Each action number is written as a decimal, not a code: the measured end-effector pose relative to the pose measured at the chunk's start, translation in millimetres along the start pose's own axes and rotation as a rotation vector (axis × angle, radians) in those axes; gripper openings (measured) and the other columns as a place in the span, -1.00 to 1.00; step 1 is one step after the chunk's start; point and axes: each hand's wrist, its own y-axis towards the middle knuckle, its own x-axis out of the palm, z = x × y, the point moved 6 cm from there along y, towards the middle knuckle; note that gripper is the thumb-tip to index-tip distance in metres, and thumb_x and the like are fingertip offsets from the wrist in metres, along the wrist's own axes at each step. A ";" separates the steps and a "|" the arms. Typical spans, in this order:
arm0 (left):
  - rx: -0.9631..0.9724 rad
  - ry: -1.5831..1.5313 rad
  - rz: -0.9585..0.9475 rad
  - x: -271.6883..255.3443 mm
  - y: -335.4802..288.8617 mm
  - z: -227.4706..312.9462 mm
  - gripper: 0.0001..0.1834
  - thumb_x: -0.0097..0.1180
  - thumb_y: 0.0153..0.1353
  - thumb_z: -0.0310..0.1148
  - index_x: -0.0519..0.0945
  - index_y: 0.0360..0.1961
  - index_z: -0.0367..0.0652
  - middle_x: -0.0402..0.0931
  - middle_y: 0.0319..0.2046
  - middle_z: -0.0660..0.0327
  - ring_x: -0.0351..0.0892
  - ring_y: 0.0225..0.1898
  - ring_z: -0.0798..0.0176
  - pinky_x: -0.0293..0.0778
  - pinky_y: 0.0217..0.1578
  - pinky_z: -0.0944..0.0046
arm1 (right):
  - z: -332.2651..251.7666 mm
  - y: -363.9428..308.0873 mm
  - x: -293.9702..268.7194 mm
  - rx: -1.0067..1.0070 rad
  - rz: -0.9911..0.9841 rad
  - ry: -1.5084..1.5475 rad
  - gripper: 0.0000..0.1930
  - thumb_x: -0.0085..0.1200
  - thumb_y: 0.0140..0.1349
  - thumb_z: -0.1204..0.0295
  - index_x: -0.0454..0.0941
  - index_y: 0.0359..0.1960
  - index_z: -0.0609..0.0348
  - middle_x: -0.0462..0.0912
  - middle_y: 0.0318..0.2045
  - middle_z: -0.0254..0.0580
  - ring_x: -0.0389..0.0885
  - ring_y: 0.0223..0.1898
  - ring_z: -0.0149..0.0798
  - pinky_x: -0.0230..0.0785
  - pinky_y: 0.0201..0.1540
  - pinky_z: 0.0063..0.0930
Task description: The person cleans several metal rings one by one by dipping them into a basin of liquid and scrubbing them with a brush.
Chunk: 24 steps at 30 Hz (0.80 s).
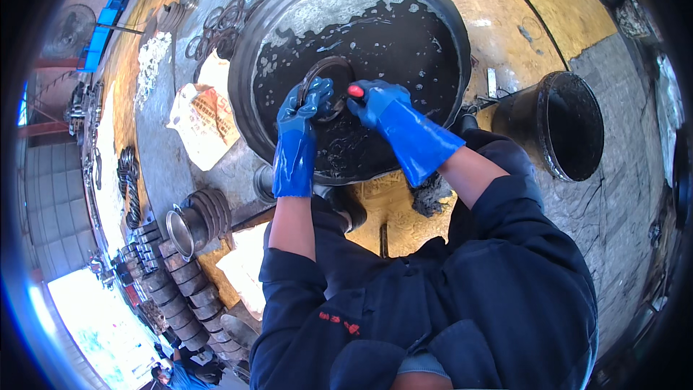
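Both of my hands wear long blue rubber gloves and are over a wide round tub (242, 79) of black liquid with grey foam along its far side. My left hand (307, 105) is closed round the left side of a dark, wet ring (326, 62), tilted up above the liquid. On the right, my right hand (382, 101) is wrapped round a tool with a red handle end (355, 92), held close to the ring. The tool's working end cannot be made out against the black liquid.
Several dark rings (224, 22) lie left of the tub, near a white printed sack (206, 123). A black bucket (570, 126) stands at the right. Stacked metal rings (191, 227) and cylindrical parts (177, 289) are at the lower left. Another person (184, 374) is at the bottom left.
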 end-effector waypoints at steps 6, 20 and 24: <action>-0.028 -0.014 0.059 -23.3 6.4 -13.3 -0.64 0.08 0.32 -0.48 0.49 0.11 -0.37 0.60 -0.02 -0.05 0.65 -0.04 0.07 0.58 -0.05 0.18 | 13.3 -4.8 -16.5 -0.083 0.343 -0.010 -0.68 0.12 0.17 0.11 0.64 -0.09 -0.12 0.70 -0.19 -0.19 0.68 -0.16 -0.04 0.49 -0.13 -0.10; -0.128 -0.076 0.171 -33.5 4.3 -5.9 -0.62 0.05 0.37 -0.28 0.48 0.16 -0.16 0.62 0.02 0.11 0.66 -0.20 0.26 0.42 -0.38 0.37 | -2.7 -8.0 10.5 0.001 -0.251 0.420 -0.68 0.16 0.17 0.13 0.65 -0.08 -0.09 0.72 -0.21 -0.18 0.67 -0.14 -0.15 0.48 -0.03 -0.29; -0.221 -0.060 0.105 -33.5 4.2 -11.3 -0.62 0.02 0.37 -0.26 0.48 0.17 -0.11 0.63 0.02 0.19 0.59 -0.36 0.36 0.28 -0.53 0.43 | 2.4 -4.1 -6.1 -0.197 0.023 -0.007 -0.70 0.07 0.19 0.16 0.59 -0.04 -0.22 0.68 -0.14 -0.20 0.63 -0.06 -0.01 0.47 -0.01 -0.11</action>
